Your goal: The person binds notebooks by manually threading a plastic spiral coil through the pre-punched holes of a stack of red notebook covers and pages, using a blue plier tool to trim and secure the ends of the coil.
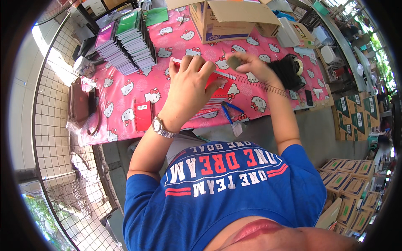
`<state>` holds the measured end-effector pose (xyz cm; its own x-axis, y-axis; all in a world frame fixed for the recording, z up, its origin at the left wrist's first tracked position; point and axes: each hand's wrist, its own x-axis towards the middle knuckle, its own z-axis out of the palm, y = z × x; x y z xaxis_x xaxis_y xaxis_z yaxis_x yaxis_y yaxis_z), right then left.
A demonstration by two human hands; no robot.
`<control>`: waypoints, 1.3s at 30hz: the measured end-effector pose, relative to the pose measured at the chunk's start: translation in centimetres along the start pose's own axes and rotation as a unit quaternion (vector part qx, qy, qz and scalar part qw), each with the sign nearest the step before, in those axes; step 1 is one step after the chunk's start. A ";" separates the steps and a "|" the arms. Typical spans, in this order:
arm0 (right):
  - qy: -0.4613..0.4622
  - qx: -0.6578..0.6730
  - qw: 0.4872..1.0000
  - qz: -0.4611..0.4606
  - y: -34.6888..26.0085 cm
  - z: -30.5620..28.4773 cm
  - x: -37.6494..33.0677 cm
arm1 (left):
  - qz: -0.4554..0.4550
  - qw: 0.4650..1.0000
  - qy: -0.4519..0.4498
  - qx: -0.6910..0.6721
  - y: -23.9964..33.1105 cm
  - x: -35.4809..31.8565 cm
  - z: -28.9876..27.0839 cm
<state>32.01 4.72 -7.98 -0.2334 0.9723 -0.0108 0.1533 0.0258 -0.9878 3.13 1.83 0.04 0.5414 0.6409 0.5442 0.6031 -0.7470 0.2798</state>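
Observation:
My left hand (190,81), with a watch on its wrist, grips a red spiral notebook's white page edge (225,74) over a stack of red notebooks (222,90). A thin wire coil (261,85) trails from that edge, passing across my right forearm. Above the coil is my right hand (251,67), its fingers drawn together and slightly blurred at a dark, rounded object (233,62) whose kind I cannot make out. Blue-handled pliers (228,111) lie beside the stack, nearer my body. To the left rests another red spiral notebook (143,116).
Tall stacks of green notebooks (136,39) and purple notebooks (111,46) stand at the far left. An opened cardboard box (228,25) sits at the back. Black coils (284,71) and a tape roll (298,67) lie to the right. A brown bag (78,104) is at the left edge.

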 end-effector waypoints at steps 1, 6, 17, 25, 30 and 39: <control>-0.124 0.144 0.979 -0.078 -4.8 1.4 -0.2 | -0.002 1.000 -0.013 -0.016 -0.2 -0.3 -0.1; -0.218 -0.294 0.929 -0.063 -11.1 1.1 -0.4 | 0.031 0.999 0.006 -0.014 0.4 0.3 -0.3; -0.270 -0.139 0.945 -0.120 -12.7 1.4 0.4 | 0.013 0.997 0.017 -0.075 -0.8 0.2 -1.2; -0.208 -0.282 0.926 -0.142 -13.4 2.9 1.9 | -0.038 0.986 0.031 -0.161 -3.3 -0.5 -1.8; -0.314 -0.013 0.942 -0.116 -13.2 2.8 2.7 | -0.041 0.979 0.019 -0.198 -3.5 -0.3 -1.9; -0.320 -0.013 0.933 -0.166 -13.4 3.6 4.3 | -0.055 0.962 0.005 -0.266 -3.6 -0.4 -2.1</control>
<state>25.45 7.75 4.65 -0.7962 0.5723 0.1962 -0.0085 0.3137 -0.9495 -0.47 3.85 0.48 0.4843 0.7219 0.4943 0.2706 -0.6609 0.7000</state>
